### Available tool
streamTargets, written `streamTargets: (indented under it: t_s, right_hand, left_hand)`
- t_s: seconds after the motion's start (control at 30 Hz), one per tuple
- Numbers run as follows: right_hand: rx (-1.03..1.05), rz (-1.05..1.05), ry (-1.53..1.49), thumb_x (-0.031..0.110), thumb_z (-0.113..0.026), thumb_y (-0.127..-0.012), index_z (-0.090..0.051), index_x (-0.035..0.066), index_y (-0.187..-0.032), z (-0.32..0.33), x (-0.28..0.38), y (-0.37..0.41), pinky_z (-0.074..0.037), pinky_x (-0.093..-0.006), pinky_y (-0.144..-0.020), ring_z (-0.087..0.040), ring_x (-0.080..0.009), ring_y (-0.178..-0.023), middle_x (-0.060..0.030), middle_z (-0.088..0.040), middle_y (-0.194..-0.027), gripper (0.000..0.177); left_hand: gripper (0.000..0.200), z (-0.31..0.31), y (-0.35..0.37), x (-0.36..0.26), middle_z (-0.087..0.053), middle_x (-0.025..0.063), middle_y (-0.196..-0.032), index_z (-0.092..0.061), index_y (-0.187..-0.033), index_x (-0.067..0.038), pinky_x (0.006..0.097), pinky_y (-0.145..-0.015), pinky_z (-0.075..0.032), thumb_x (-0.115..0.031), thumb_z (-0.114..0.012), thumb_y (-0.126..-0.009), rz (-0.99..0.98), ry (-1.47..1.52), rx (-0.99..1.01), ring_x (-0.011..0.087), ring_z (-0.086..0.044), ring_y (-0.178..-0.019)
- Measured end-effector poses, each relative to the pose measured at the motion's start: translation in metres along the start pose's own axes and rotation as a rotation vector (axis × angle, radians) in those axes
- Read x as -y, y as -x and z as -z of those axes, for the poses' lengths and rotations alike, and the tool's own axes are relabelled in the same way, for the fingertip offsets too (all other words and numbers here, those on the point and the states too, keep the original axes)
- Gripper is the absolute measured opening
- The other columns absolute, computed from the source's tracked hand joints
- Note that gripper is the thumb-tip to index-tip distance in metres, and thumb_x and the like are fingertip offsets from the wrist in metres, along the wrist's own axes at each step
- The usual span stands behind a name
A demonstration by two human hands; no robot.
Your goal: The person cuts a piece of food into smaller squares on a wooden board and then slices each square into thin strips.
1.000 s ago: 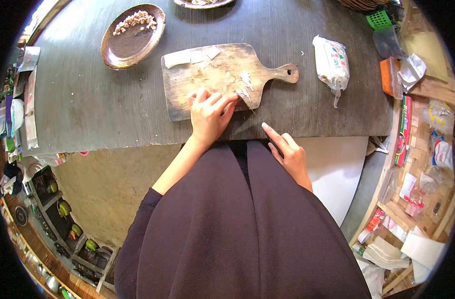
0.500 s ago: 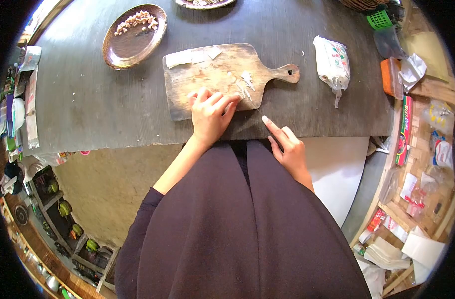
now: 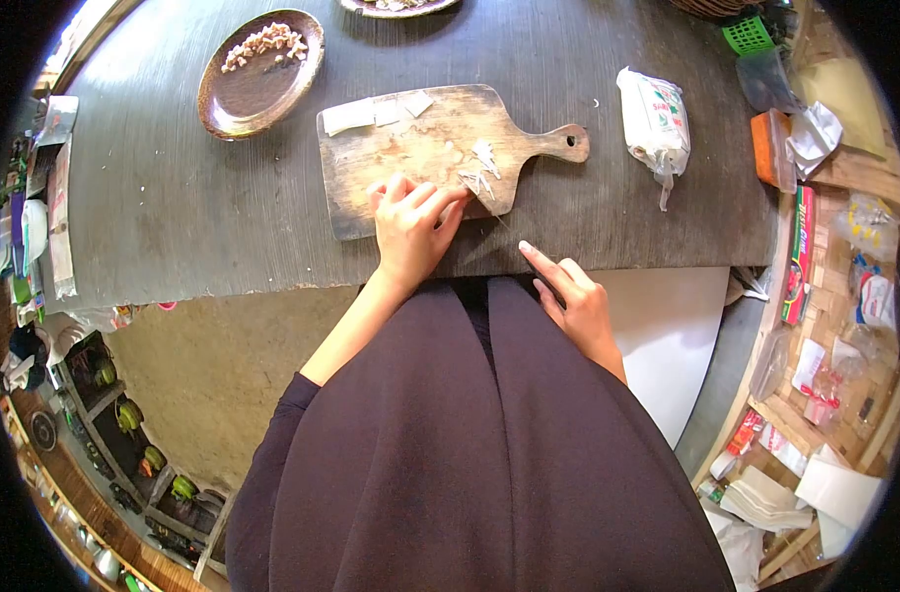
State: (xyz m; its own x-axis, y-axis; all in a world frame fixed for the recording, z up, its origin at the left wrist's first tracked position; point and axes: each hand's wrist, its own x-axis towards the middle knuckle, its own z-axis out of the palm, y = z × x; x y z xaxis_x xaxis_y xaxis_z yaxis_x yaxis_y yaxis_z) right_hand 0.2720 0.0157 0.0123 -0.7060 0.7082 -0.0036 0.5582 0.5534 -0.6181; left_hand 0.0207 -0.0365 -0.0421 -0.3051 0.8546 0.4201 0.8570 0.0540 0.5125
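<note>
My left hand (image 3: 410, 232) rests on the lower edge of the wooden cutting board (image 3: 400, 158), its fingers bent and pressed down; whatever lies beneath the fingertips is hidden. Just right of its thumb are thin white strips (image 3: 477, 183) and small bits. My right hand (image 3: 576, 301) is in front of the table edge, closed around the dark handle of a knife, with the index finger stretched along it. The thin knife blade (image 3: 496, 216) points up-left to the board beside my left fingers and is hard to see. Flat white pieces (image 3: 349, 116) lie along the board's top left.
A brown oval plate (image 3: 257, 104) with small chopped pieces stands at the upper left, and part of another plate (image 3: 400, 10) shows at the top. Right of the board handle lies a white plastic packet (image 3: 655, 123). An orange container (image 3: 768, 148) and a green basket (image 3: 749, 37) are farther right.
My right hand has shifted slightly down and the knife with it. The strips by my left thumb lie a little differently. My left hand is nearly unchanged.
</note>
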Motion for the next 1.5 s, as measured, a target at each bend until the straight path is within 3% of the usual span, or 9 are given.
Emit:
streamTargets:
  t_s: [0.37, 0.43, 0.67, 0.73, 1.2, 1.27, 1.33, 1.47, 1.5]
  right_hand:
    - [0.049, -0.046, 0.063, 0.012, -0.07, -0.092, -0.055, 0.037, -0.148, -0.01, 0.007, -0.011, -0.055, -0.0437, -0.06, -0.063, -0.0323, -0.064, -0.0086, -0.057, -0.085, 0.064]
    - [0.04, -0.05, 0.061, 0.011, -0.07, -0.091, -0.056, 0.037, -0.148, -0.012, 0.007, -0.011, -0.054, -0.0435, -0.06, -0.062, -0.0322, -0.064, -0.0085, -0.057, -0.085, 0.064]
    - [-0.049, -0.06, -0.07, 0.011, -0.072, -0.09, -0.062, 0.033, -0.144, -0.008, 0.001, -0.005, -0.053, -0.0419, -0.061, -0.061, -0.0306, -0.062, -0.0076, -0.058, -0.083, 0.059]
    - [-0.023, -0.055, -0.041, 0.011, -0.072, -0.09, -0.062, 0.033, -0.144, -0.003, 0.001, -0.002, -0.054, -0.0418, -0.061, -0.061, -0.0303, -0.063, -0.0077, -0.058, -0.083, 0.059]
    - [0.032, -0.07, 0.037, 0.011, -0.071, -0.091, -0.06, 0.035, -0.145, -0.008, 0.009, -0.002, -0.054, -0.0421, -0.061, -0.063, -0.0304, -0.065, -0.008, -0.058, -0.083, 0.06]
    - [0.046, -0.06, 0.054, 0.004, -0.073, -0.089, -0.062, 0.027, -0.144, -0.011, 0.01, -0.008, -0.051, -0.0404, -0.064, -0.057, -0.0277, -0.064, -0.0088, -0.055, -0.082, 0.061]
    - [0.009, -0.064, 0.014, 0.007, -0.072, -0.089, -0.061, 0.03, -0.145, -0.016, 0.007, -0.01, -0.052, -0.041, -0.063, -0.059, -0.0288, -0.065, -0.0084, -0.056, -0.083, 0.061]
    - [-0.029, -0.051, -0.063, 0.01, -0.072, -0.09, -0.061, 0.033, -0.144, -0.011, 0.003, -0.008, -0.053, -0.0416, -0.061, -0.061, -0.0294, -0.064, -0.0079, -0.057, -0.083, 0.06]
    - [-0.03, -0.051, -0.061, 0.01, -0.072, -0.09, -0.061, 0.033, -0.144, -0.01, 0.003, -0.007, -0.053, -0.0416, -0.061, -0.061, -0.0294, -0.064, -0.0079, -0.057, -0.083, 0.06]
  left_hand:
    - [0.016, -0.001, -0.001, 0.0, -0.06, -0.0045, -0.073, -0.075, -0.092, -0.023, 0.0422, -0.085, -0.035, -0.021, -0.081, -0.077, -0.017, -0.025, 0.005, 0.0202, -0.055, -0.08]
    - [0.011, 0.0, -0.002, -0.002, -0.05, -0.004, -0.062, -0.076, -0.089, -0.022, 0.0409, -0.084, -0.034, -0.018, -0.082, -0.08, -0.019, -0.003, -0.027, 0.0199, -0.052, -0.075]
    - [0.011, 0.001, -0.002, -0.003, -0.049, -0.0045, -0.062, -0.077, -0.089, -0.023, 0.0402, -0.083, -0.034, -0.02, -0.082, -0.081, -0.003, 0.013, -0.039, 0.0199, -0.051, -0.074]
    - [0.012, 0.001, -0.001, -0.002, -0.06, -0.004, -0.072, -0.076, -0.09, -0.023, 0.0421, -0.084, -0.035, -0.023, -0.081, -0.08, 0.009, -0.009, 0.0, 0.0208, -0.055, -0.079]
    - [0.009, 0.001, -0.001, -0.001, -0.063, -0.0031, -0.074, -0.075, -0.087, -0.02, 0.0425, -0.084, -0.035, -0.021, -0.081, -0.08, 0.005, 0.006, -0.017, 0.0216, -0.056, -0.079]
    - [0.009, 0.0, -0.001, -0.001, -0.063, -0.0028, -0.074, -0.075, -0.087, -0.019, 0.0428, -0.084, -0.035, -0.021, -0.081, -0.08, -0.002, 0.0, -0.023, 0.0219, -0.056, -0.079]
    - [0.012, -0.001, -0.001, -0.001, -0.048, -0.0027, -0.062, -0.075, -0.086, -0.02, 0.0423, -0.084, -0.035, -0.017, -0.084, -0.078, 0.0, 0.053, -0.059, 0.0214, -0.051, -0.073]
    - [0.012, 0.0, -0.001, 0.0, -0.047, -0.0027, -0.061, -0.075, -0.086, -0.02, 0.0425, -0.084, -0.034, -0.017, -0.084, -0.078, -0.004, 0.057, -0.061, 0.0212, -0.05, -0.073]
    - [0.011, 0.0, 0.001, 0.001, -0.054, -0.0023, -0.067, -0.075, -0.086, -0.019, 0.0434, -0.085, -0.035, -0.018, -0.083, -0.079, 0.005, 0.052, -0.042, 0.0221, -0.053, -0.076]
